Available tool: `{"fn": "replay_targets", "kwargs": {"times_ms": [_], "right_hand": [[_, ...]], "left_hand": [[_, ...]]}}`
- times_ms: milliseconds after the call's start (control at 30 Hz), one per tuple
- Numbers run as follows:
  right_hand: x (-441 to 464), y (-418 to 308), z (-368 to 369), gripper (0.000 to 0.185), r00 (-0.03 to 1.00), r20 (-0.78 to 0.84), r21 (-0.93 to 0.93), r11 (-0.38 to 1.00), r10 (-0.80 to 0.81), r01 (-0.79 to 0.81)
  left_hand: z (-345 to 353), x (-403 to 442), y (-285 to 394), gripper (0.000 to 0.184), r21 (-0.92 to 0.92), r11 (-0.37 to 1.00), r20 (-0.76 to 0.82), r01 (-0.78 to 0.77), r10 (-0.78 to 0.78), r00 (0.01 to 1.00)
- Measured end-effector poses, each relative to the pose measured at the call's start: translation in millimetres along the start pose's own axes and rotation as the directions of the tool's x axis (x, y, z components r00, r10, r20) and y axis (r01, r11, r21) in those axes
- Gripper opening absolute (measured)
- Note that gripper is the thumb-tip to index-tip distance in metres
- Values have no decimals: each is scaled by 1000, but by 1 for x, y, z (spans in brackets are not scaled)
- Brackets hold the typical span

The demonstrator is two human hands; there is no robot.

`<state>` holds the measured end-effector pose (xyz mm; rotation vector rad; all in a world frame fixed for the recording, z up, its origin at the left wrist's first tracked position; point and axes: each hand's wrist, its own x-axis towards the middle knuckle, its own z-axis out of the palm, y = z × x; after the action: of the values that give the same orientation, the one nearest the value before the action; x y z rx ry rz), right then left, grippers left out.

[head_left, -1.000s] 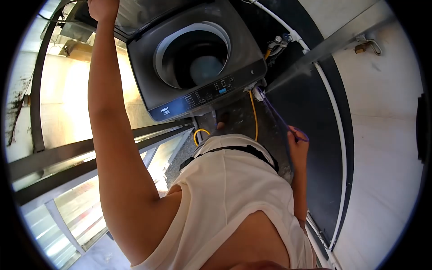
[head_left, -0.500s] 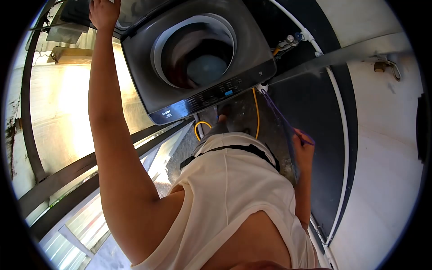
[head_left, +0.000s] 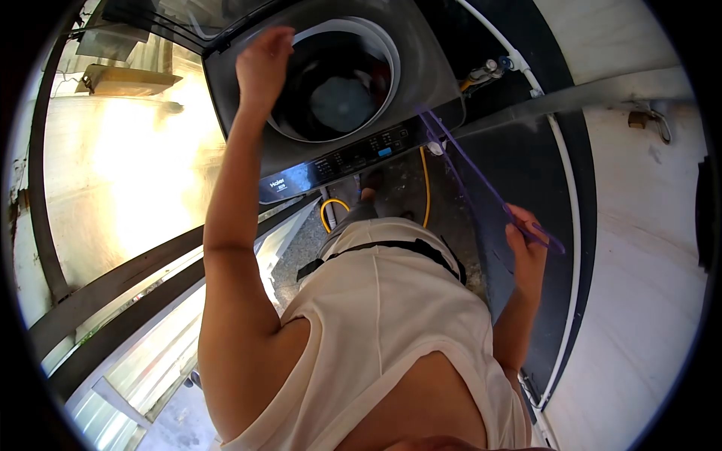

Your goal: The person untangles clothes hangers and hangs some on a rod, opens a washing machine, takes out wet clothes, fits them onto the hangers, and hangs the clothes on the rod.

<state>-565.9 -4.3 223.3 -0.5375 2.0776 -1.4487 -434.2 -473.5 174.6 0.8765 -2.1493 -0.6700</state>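
Observation:
A purple clothes hanger (head_left: 481, 174) is in my right hand (head_left: 528, 234), whose fingers close round it near one end. Its other end reaches over the front right corner of a dark grey top-loading washing machine (head_left: 421, 60). My left hand (head_left: 263, 71) hovers over the left rim of the machine's round opening, fingers loosely bent, with nothing visible in them. Inside the drum (head_left: 342, 105), dark cloth lies around the pale bottom. The lid (head_left: 180, 19) stands raised at the back left. Lit controls show on the front panel (head_left: 338, 161).
A tap with a yellow hose (head_left: 481, 74) is on the wall to the right of the machine. White pipes (head_left: 568, 188) run along the dark wall panel. Metal rails (head_left: 113, 289) and a bright window are on the left. The wet floor (head_left: 451, 203) lies below.
My left hand has left the raised lid and moved right, over the opening. My right hand has shifted outward, and the hanger has swung up over the machine's corner. The drum contents look less blurred.

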Motion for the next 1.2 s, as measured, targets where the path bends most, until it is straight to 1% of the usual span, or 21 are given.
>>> {"fn": "replay_targets", "kwargs": {"times_ms": [67, 100, 167, 200, 233, 333, 367, 467, 533, 633, 733, 767, 800, 833, 967, 1067, 1167, 1200], "right_hand": [[9, 7, 11, 29, 1000, 12, 15, 1000, -4, 4], [14, 6, 15, 29, 999, 28, -40, 999, -31, 32], [24, 4, 24, 29, 995, 61, -149, 985, -81, 89], [28, 6, 29, 30, 994, 56, -155, 983, -92, 100], [31, 11, 33, 31, 993, 52, -161, 981, -102, 109], [40, 17, 44, 32, 991, 44, -157, 979, -125, 131], [43, 18, 46, 33, 990, 41, -152, 979, -132, 137], [51, 16, 49, 32, 998, 17, -139, 988, -69, 70], [56, 17, 52, 31, 995, -42, -168, 982, -90, 82], [63, 20, 54, 30, 990, -86, -226, 970, -112, 90], [69, 28, 58, 29, 979, -119, -275, 953, -166, 128], [71, 30, 60, 29, 973, -131, -288, 946, -190, 145], [71, 31, 61, 29, 977, -138, -265, 957, -162, 121], [69, 31, 62, 29, 980, -146, -242, 966, -134, 96], [67, 35, 64, 28, 984, -174, -191, 982, -35, 1], [70, 43, 68, 25, 979, -188, -182, 982, -75, 40], [68, 44, 73, 23, 978, -207, -230, 973, -39, -10], [67, 45, 74, 24, 978, -204, -233, 972, -47, -2]], "left_hand": [[4, -15, -4, 25, 121, 979, 172, 163, -182, 968], [5, -20, -8, 28, 191, 953, 247, 235, -278, 928], [10, -26, -28, 33, 278, 933, 321, 230, -316, 893], [14, -28, -41, 35, 319, 921, 357, 224, -336, 872], [20, -31, -59, 38, 309, 924, 387, 227, -340, 857], [37, -34, -105, 38, 386, 912, 544, 139, -347, 764], [46, -36, -127, 39, 412, 904, 558, 116, -351, 752], [80, -41, -187, 43, 478, 877, 608, 45, -368, 703], [102, -41, -216, 44, 518, 855, 646, 0, -392, 655], [153, -49, -291, 45, 562, 826, 719, -38, -466, 516], [203, -59, -320, 45, 520, 849, 820, -96, -464, 334], [220, -63, -321, 45, 506, 857, 841, -101, -464, 278], [233, -69, -316, 44, 494, 865, 853, -86, -463, 242], [244, -77, -311, 43, 490, 869, 857, -64, -468, 216], [278, -98, -277, 40, 511, 829, 789, 227, -557, 258], [321, -100, -264, 37, 486, 761, 737, 429, -621, 266], [370, -93, -259, 35, 429, 673, 697, 603, -671, 253], [386, -89, -259, 35, 414, 638, 687, 649, -687, 237]]}}
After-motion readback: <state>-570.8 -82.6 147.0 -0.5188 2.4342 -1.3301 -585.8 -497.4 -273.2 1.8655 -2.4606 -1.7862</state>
